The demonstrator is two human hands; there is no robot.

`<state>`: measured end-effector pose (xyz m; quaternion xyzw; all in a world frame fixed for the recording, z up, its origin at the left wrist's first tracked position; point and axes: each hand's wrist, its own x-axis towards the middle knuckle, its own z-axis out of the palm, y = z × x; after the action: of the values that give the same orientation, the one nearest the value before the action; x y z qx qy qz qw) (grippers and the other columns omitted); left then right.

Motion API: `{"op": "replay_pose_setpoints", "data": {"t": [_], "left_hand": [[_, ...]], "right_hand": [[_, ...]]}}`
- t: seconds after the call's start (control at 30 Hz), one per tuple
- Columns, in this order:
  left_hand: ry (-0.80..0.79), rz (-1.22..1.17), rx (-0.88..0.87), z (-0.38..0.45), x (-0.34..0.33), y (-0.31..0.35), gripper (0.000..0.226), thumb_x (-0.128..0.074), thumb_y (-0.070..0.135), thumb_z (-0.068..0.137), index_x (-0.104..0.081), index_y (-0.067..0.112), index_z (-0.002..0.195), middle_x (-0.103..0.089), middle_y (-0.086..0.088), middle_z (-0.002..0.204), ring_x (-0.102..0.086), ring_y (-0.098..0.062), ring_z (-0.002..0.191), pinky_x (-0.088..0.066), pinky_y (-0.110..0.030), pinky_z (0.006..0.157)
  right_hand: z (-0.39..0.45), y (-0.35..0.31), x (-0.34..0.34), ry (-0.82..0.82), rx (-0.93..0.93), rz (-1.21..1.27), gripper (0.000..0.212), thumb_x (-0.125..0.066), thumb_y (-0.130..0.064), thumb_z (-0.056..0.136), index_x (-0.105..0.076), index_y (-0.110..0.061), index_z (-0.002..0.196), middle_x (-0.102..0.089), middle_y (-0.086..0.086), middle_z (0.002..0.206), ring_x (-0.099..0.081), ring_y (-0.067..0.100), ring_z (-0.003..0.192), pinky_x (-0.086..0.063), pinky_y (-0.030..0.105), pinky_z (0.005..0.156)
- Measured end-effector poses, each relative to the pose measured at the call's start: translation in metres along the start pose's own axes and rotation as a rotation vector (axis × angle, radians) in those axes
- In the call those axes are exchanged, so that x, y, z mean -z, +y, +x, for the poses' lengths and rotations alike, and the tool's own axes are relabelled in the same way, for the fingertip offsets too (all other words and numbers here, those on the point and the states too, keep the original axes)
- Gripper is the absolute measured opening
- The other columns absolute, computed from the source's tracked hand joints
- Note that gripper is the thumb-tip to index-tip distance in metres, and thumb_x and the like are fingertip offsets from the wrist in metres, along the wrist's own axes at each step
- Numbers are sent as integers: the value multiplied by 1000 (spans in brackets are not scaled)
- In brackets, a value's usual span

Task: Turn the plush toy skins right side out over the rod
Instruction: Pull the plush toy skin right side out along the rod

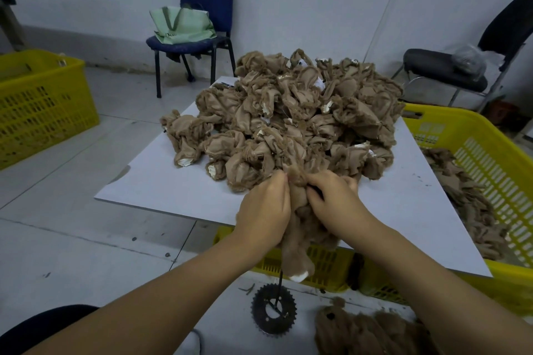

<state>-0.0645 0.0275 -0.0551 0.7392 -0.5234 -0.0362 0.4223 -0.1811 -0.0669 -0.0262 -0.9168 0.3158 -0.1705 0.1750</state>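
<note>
— Where was everything when you stopped?

— Biggest first: the white board (409, 210) in front of me carried the heap of inside-out skins (288, 112), lying just beyond my knuckles. The skin I was working (297, 242) hung between my hands, its long axis near upright, following the rod (279, 288) down to the toothed wheel (274, 308) on the floor.

— And your hands?

— Both were gripping it near the top. My left hand (264, 210) pinched the fabric from the left, my right hand (334, 204) curled into it from the right — about level, neither clearly nearer.

— So the next pull?

— Downward along the rod, I judged, toward me. Whether the rod's tip was through the top I couldn't tell — fabric hid it.
</note>
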Motion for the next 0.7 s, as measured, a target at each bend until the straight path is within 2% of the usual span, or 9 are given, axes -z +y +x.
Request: {"op": "replay_pose_setpoints", "data": {"t": [0.1, 0.17, 0.23, 0.37, 0.47, 0.53, 0.63, 0.7], "left_hand": [[8, -89, -26, -2, 3, 4, 38, -29, 31, 108, -47, 11, 81, -53, -5, 70, -52, -22, 62, -41, -51, 59], [16, -98, -82, -2, 4, 7, 41, -27, 41, 104, -50, 14, 86, -56, 0, 73, -54, -17, 65, -41, -43, 57], [40, -95, -121, -1, 6, 9, 45, -25, 48, 102, -54, 15, 92, -58, 2, 78, -55, -12, 69, -42, -38, 58], [135, -345, -8, 6, 3, 14, 47, -28, 44, 104, -60, 12, 90, -61, -4, 77, -59, -17, 70, -47, -51, 64], [78, -446, 77, 10, -1, 15, 49, -30, 44, 103, -65, 12, 91, -65, -8, 79, -63, -21, 74, -51, -54, 69], [36, -458, 105, 11, -1, 12, 53, -30, 47, 102, -65, 10, 85, -64, -9, 74, -61, -20, 68, -50, -57, 68], [22, -453, 118, 10, 0, 8, 64, -28, 51, 101, -59, -1, 80, -58, -22, 71, -56, -34, 64, -46, -61, 63], [4, -420, 110, 9, -1, 5, 68, -26, 55, 100, -57, -3, 81, -56, -26, 72, -56, -39, 66, -45, -60, 62]], "right_hand": [[0, -1, -1, 41, 11, -20, 26, -47, -14, 97, -65, -33, 92, -62, -12, 89, -48, 7, 102, -17, 32, 93], [-1, -4, 4, 110, 26, -35, 25, -49, -13, 96, -63, -31, 86, -61, -13, 86, -48, 7, 102, -17, 34, 94], [0, -7, 11, 188, 45, -24, 22, -51, -12, 96, -67, -24, 87, -63, -12, 86, -48, 7, 102, -14, 30, 88], [2, -16, 23, 296, 102, -24, 21, -54, -14, 97, -73, -23, 97, -66, -13, 89, -48, 8, 103, -16, 31, 89], [1, -14, 20, 249, 80, -27, 22, -52, -14, 97, -73, -21, 99, -68, -9, 91, -50, 11, 104, -14, 29, 87], [2, -13, 14, 186, 48, 22, 22, -50, -12, 98, -70, -22, 92, -66, -8, 87, -50, 12, 100, -18, 29, 92], [1, -13, 8, 109, 27, 135, 34, -50, -11, 98, -57, -35, 75, -57, -8, 72, -47, 13, 84, -35, 45, 98], [0, -13, 10, 82, 25, 178, 33, -51, -11, 98, -64, -33, 79, -61, -4, 74, -51, 15, 83, -40, 50, 96]]}}
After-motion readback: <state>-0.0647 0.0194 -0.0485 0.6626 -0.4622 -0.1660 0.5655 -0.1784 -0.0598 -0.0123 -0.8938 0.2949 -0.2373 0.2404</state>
